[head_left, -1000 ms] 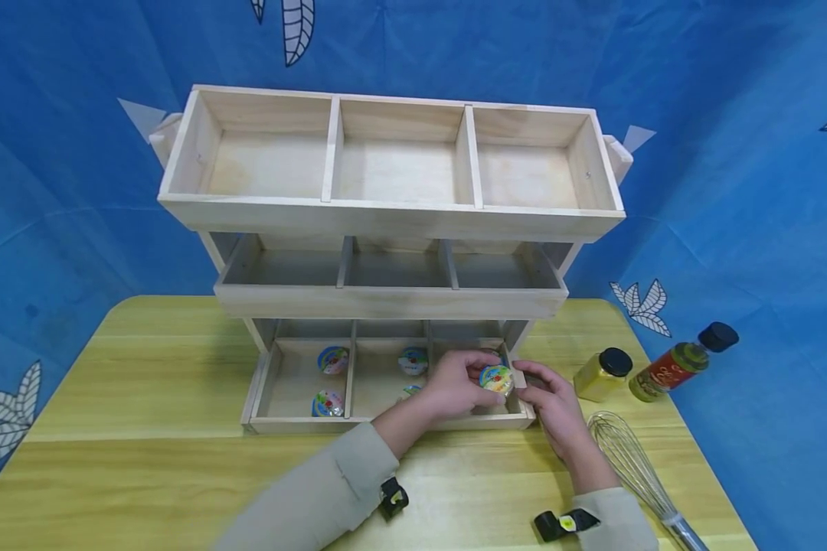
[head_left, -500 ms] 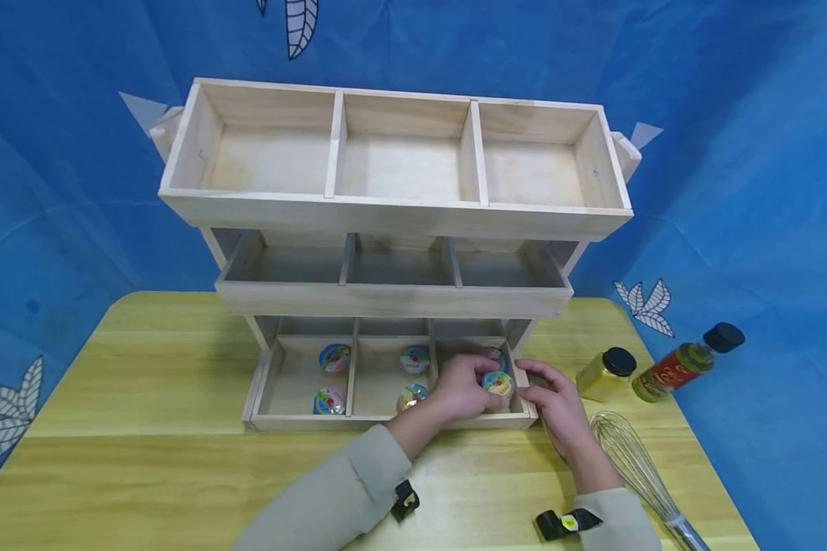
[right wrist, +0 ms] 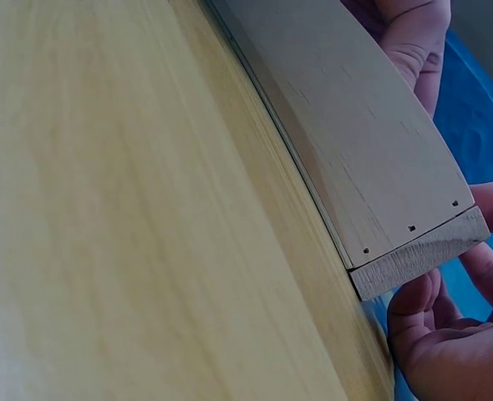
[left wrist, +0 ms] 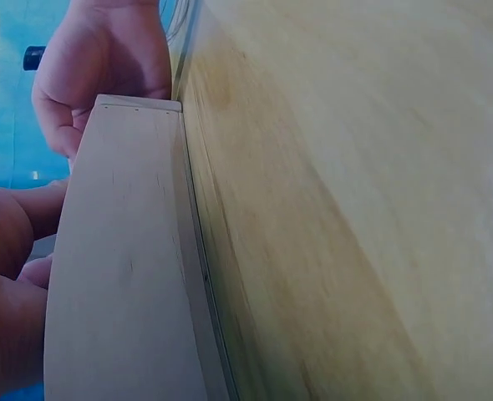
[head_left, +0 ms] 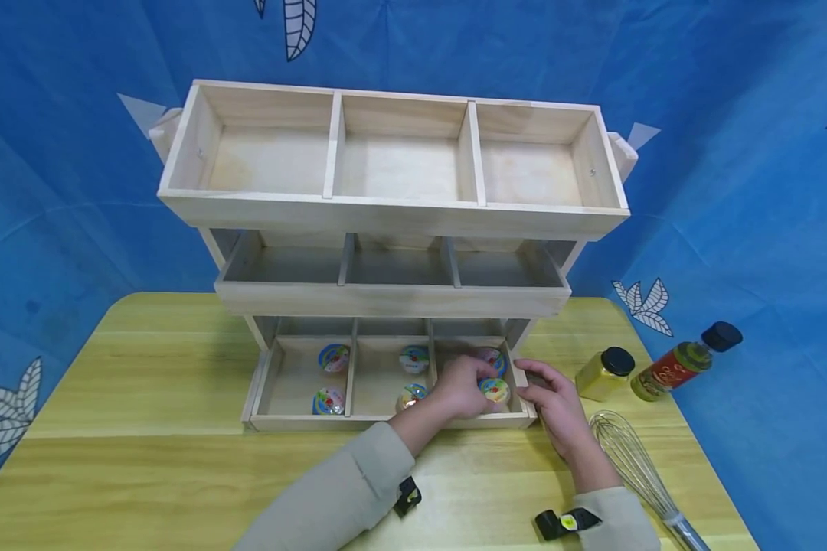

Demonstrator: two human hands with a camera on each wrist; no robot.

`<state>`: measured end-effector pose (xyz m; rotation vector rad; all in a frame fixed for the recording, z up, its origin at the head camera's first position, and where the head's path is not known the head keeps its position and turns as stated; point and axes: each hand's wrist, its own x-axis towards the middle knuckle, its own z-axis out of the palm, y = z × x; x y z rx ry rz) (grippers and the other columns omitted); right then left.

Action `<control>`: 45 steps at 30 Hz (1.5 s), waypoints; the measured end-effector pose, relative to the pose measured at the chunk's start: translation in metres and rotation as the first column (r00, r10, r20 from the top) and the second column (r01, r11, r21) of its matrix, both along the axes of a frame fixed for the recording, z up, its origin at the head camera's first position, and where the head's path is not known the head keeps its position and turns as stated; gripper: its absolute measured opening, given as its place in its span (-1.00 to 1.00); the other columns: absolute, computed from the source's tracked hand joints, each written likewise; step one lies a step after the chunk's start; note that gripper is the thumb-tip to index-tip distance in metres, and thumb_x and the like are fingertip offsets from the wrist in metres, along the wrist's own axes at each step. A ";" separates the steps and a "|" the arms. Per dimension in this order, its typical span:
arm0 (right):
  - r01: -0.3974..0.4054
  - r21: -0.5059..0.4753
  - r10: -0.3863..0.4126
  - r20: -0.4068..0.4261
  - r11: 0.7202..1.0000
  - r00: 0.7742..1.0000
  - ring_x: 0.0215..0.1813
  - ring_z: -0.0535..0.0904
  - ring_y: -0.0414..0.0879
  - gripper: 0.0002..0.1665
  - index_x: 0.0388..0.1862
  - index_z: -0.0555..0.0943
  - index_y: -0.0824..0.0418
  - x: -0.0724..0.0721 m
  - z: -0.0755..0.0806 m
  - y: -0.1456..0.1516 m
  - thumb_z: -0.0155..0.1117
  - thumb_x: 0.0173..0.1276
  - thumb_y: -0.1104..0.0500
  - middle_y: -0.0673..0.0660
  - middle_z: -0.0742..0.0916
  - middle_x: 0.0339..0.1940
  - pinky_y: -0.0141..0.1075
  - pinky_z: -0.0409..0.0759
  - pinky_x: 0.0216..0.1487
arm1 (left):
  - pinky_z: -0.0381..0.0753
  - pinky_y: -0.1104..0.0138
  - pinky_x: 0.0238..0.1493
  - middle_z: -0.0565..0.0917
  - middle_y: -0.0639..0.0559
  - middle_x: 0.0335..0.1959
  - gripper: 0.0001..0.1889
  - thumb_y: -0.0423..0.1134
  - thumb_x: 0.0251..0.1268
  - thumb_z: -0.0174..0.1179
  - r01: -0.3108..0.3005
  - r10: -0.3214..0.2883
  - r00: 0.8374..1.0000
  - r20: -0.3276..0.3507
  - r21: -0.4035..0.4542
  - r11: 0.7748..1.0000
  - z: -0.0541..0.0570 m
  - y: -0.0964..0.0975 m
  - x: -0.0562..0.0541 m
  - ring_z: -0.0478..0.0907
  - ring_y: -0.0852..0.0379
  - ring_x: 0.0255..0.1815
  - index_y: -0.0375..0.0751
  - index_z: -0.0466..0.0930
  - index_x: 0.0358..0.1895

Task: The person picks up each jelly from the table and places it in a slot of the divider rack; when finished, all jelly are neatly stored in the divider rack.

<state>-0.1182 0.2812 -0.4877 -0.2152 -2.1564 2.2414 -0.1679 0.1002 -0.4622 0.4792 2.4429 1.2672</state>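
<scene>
A three-tier wooden rack (head_left: 393,219) stands on the table, each tier split into three compartments. My left hand (head_left: 460,389) reaches into the bottom tier's right compartment, thumb and fingers about a yellow-lidded jelly cup (head_left: 496,391). Behind it sits a pinkish-lidded jelly cup (head_left: 492,358), partly covered by the fingers. My right hand (head_left: 557,405) holds the right end wall (right wrist: 422,253) of that tier, fingers at its top edge. The left wrist view shows the front board (left wrist: 125,251) hiding most of the left hand's fingertips.
Two jelly cups lie in the bottom left compartment (head_left: 296,383) and two in the middle one (head_left: 379,386). To the right stand a black-capped yellow jar (head_left: 601,376) and a green bottle (head_left: 671,373). A whisk (head_left: 634,467) lies beside the right forearm.
The left hand has lowered the yellow-lidded jelly cup into the right compartment, and more of the cup behind it shows. The right hand has stayed at the end wall.
</scene>
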 end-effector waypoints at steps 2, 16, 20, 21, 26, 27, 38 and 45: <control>-0.001 0.000 0.001 0.004 1.000 1.000 0.01 0.56 -0.13 -0.45 0.28 0.41 0.56 0.000 0.000 0.000 0.16 0.27 0.52 0.23 0.60 0.12 -0.37 0.60 -0.08 | 0.51 0.32 0.12 0.74 0.08 -0.07 -0.51 -0.28 -0.09 0.61 0.011 -0.011 1.000 -0.001 -0.018 1.000 0.001 0.000 0.000 0.58 0.10 0.02 -0.14 0.73 0.02; -0.004 -0.014 0.004 0.014 1.000 1.000 0.05 0.55 -0.10 -0.43 0.28 0.40 0.57 0.000 -0.002 -0.002 0.16 0.25 0.52 0.36 0.55 0.16 -0.35 0.62 -0.08 | 0.50 0.35 0.08 0.74 0.12 -0.14 -0.56 -0.30 -0.12 0.61 0.034 -0.035 0.999 -0.022 -0.046 0.998 0.002 -0.003 -0.001 0.59 0.16 -0.07 -0.11 0.76 -0.05; -0.003 -0.016 0.003 0.012 1.000 1.000 0.03 0.56 -0.11 -0.43 0.28 0.39 0.57 -0.001 -0.003 -0.002 0.15 0.25 0.52 0.33 0.56 0.15 -0.35 0.62 -0.09 | 0.52 0.38 0.01 0.73 0.11 -0.20 -0.56 -0.32 -0.13 0.62 0.027 -0.027 1.000 -0.008 -0.032 0.999 0.003 -0.003 -0.001 0.58 0.17 -0.14 -0.14 0.76 -0.06; -0.003 -0.015 0.004 0.011 1.000 1.000 0.03 0.56 -0.11 -0.43 0.28 0.39 0.57 -0.001 -0.003 -0.001 0.15 0.25 0.52 0.32 0.56 0.14 -0.35 0.62 -0.09 | 0.52 0.37 0.01 0.73 0.11 -0.21 -0.55 -0.32 -0.14 0.62 0.022 -0.022 1.000 0.000 -0.030 0.999 0.003 -0.003 -0.001 0.58 0.16 -0.14 -0.15 0.76 -0.05; -0.006 -0.014 0.006 0.010 1.000 1.000 0.02 0.57 -0.10 -0.43 0.28 0.40 0.57 -0.002 -0.003 -0.002 0.15 0.25 0.53 0.26 0.57 0.12 -0.35 0.62 -0.11 | 0.54 0.35 0.04 0.72 0.06 -0.17 -0.50 -0.36 -0.15 0.61 0.002 -0.001 1.000 0.030 -0.023 1.000 0.004 -0.004 -0.001 0.59 0.12 -0.09 -0.19 0.73 0.00; -0.006 -0.013 0.006 0.010 1.000 1.000 0.01 0.57 -0.10 -0.43 0.28 0.40 0.57 -0.002 -0.003 -0.002 0.15 0.25 0.53 0.25 0.57 0.12 -0.35 0.62 -0.11 | 0.54 0.35 0.04 0.72 0.05 -0.16 -0.49 -0.36 -0.16 0.61 -0.002 0.002 0.999 0.034 -0.021 1.000 0.005 -0.004 0.000 0.59 0.12 -0.09 -0.20 0.73 0.00; 0.006 0.113 -0.006 0.004 0.994 1.000 0.00 0.58 -0.07 -0.47 0.26 0.47 0.48 -0.005 -0.001 -0.002 0.18 0.28 0.51 0.36 0.55 0.17 -0.34 0.63 -0.11 | 0.61 0.32 -0.06 0.71 -0.02 -0.10 -0.47 -0.36 -0.07 0.55 0.020 -0.019 1.000 -0.023 0.010 1.000 0.015 -0.018 0.003 0.62 0.07 -0.08 -0.30 0.67 0.08; 0.073 0.376 -0.047 -0.077 0.924 0.996 0.14 0.47 0.09 -0.44 0.29 0.52 0.30 0.002 0.008 -0.004 0.27 0.28 0.44 0.26 0.54 0.25 -0.27 0.55 0.03 | 0.62 0.28 0.04 0.60 -0.14 0.19 -0.44 -0.32 0.21 0.40 -0.002 -0.013 0.999 0.046 0.299 0.954 0.027 -0.055 0.024 0.58 -0.09 0.12 -0.35 0.50 0.29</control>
